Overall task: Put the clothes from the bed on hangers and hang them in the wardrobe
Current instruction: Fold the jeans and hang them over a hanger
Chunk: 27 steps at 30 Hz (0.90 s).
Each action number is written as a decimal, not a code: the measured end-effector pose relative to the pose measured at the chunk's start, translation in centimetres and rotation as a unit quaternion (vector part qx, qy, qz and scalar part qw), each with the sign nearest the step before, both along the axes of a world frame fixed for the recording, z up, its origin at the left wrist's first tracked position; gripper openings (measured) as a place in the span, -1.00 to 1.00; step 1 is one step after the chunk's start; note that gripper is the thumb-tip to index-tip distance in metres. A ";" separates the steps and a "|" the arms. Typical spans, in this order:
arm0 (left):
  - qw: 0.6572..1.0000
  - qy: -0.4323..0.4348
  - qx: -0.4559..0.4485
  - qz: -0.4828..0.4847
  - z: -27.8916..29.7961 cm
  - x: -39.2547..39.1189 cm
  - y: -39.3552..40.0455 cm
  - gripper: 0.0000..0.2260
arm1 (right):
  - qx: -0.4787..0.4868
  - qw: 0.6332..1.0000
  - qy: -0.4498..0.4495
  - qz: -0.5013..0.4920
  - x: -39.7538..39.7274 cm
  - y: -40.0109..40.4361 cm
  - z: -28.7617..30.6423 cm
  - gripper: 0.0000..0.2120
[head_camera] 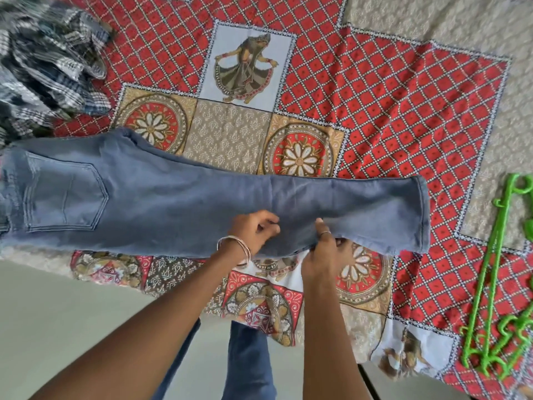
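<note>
The task looks to be at an early stage. The jeans point(161, 197) lie flat across the bed point(375, 96), folded along their length, with the waist and back pocket at the left and the leg hems at the right. No hanger is in them yet. The left hand point(253, 229) rests on the near edge of the jeans about the middle of the leg, its fingers curled and pinching the cloth. The right hand point(326, 249) is just beside it, also at the near edge; its fingers grip the denim from below and the thumb lies on top. I judge that the person is straightening or folding the jeans so that they can go over a hanger bar.

The green hangers point(496, 284) lie together on the bed at the right edge, well apart from the jeans, and they carry no clothes. A heap of checked clothes point(49, 62) waits at the top left corner of the bed, not yet touched. The wardrobe is not in view, so I cannot tell if something already hangs there. What remains: to hang the jeans, then the checked clothes, and to bring all to the wardrobe.
</note>
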<state>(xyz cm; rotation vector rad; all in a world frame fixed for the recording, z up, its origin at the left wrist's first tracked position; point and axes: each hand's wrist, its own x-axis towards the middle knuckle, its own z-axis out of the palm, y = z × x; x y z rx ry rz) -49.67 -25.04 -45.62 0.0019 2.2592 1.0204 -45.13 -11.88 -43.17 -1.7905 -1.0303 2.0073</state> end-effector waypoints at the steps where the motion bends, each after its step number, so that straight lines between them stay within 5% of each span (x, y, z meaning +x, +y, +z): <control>1: 0.999 -0.008 0.014 0.046 0.2 -0.5 -0.9 -0.83 | 0.030 0.999 0.004 0.015 -0.2 -0.6 0.2 -0.62; 5: 0.970 -0.007 0.094 0.223 1.8 -2.5 -7.4 -0.86 | 0.231 0.960 -0.003 0.159 -2.2 -4.9 3.3 -0.87; 7: 0.950 -0.014 0.119 0.289 3.0 -3.6 -10.9 -0.88 | 0.352 0.897 -0.021 0.266 -3.4 -8.2 5.0 -0.86; 11: 0.894 -0.081 0.153 0.414 4.2 -6.2 -23.1 -0.82 | 0.624 0.601 -0.001 0.500 -4.4 -20.0 6.0 -0.75; 14: 0.796 -0.124 0.200 0.558 4.4 -6.6 -33.3 -0.63 | 0.634 0.423 0.015 0.647 -3.2 -29.4 4.0 -0.64; 17: 0.734 -0.133 0.222 0.628 3.9 -5.8 -41.5 -0.50 | 0.552 0.312 -0.041 0.772 -1.1 -35.4 0.7 -0.54; 20: 0.747 -0.194 0.251 0.584 4.4 -5.6 -45.8 -0.47 | 0.465 0.303 -0.107 0.825 -1.1 -38.8 0.0 -0.32; 23: 0.837 -0.091 0.184 0.507 4.8 -5.9 -45.9 -0.92 | 0.443 0.288 -0.127 0.840 -1.5 -40.1 -0.1 -0.18; 25: 0.868 -0.031 0.155 0.472 4.1 -6.2 -45.5 -0.81 | 0.450 0.286 -0.135 0.835 -1.6 -40.0 -0.6 -0.13; 27: 0.878 0.004 0.147 0.455 4.5 -6.6 -45.6 -0.64 | 0.461 0.339 -0.119 0.812 -1.8 -39.7 -0.8 -0.20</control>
